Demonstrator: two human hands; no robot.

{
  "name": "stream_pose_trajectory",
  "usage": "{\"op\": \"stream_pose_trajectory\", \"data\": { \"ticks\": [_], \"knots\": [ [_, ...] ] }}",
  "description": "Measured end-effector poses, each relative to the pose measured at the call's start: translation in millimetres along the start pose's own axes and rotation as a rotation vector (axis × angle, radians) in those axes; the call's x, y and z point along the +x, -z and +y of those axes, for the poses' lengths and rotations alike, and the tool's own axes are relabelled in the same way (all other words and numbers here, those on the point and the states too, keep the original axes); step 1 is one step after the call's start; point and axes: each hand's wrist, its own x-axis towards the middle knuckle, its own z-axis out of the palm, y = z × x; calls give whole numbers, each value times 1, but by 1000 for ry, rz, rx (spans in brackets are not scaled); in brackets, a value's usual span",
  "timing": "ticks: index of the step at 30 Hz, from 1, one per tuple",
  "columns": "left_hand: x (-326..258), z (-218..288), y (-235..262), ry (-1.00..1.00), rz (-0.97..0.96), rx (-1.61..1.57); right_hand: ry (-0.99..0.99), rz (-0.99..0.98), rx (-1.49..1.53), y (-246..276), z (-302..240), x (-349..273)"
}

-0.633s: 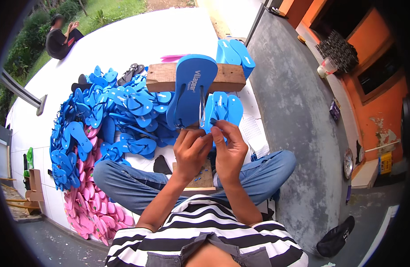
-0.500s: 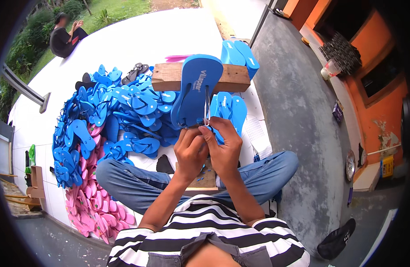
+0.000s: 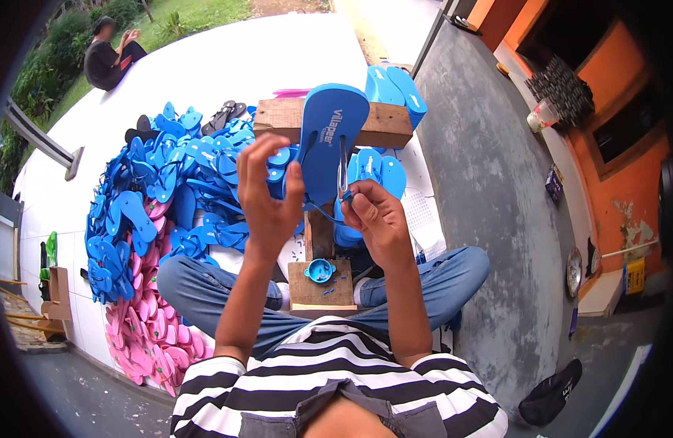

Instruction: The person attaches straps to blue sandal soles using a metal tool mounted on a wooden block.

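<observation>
A blue flip-flop sole (image 3: pixel 327 139) stands upright against a wooden beam (image 3: pixel 384 125). A thin metal loop tool (image 3: pixel 343 171) sticks out from the sole's right side, pointing down toward me. My right hand (image 3: pixel 379 219) pinches a small blue end of the strap (image 3: pixel 325 214) at the tool's tip; the strap curves left toward the sole's lower edge. Raised just left of the sole, my left hand (image 3: pixel 267 193) has its fingers apart and holds nothing. Below my hands, a small blue bowl (image 3: pixel 320 271) with bits in it sits on a wooden board (image 3: pixel 341 292).
A big heap of blue flip-flops (image 3: pixel 183 171) lies to the left, with pink flip-flops (image 3: pixel 154 328) nearer me. Finished-looking blue pairs (image 3: pixel 395 91) lie behind and right of the beam. A seated person (image 3: pixel 110 62) is at far left. A grey floor strip (image 3: pixel 475 182) runs along the right.
My left hand has let go near the strap and moved up and left, opening. The right hand stays by the metal tool, shifted slightly right. The bowl has come into sight.
</observation>
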Motion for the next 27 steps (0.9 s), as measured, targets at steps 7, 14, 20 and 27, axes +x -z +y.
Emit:
{"op": "stream_pose_trajectory", "data": {
  "ticks": [7,14,20,27],
  "knots": [
    [72,2,-9,-29,-398,-78,-163,-24,-157,6,-14,18],
    [44,4,-5,159,-365,-446,-269,-49,181,13,-6,19],
    [13,7,-8,334,-318,-743,379,342,-663,-2,-6,9],
    [10,25,-18,360,-192,-652,350,299,-274,-37,9,33]
  ]
}}
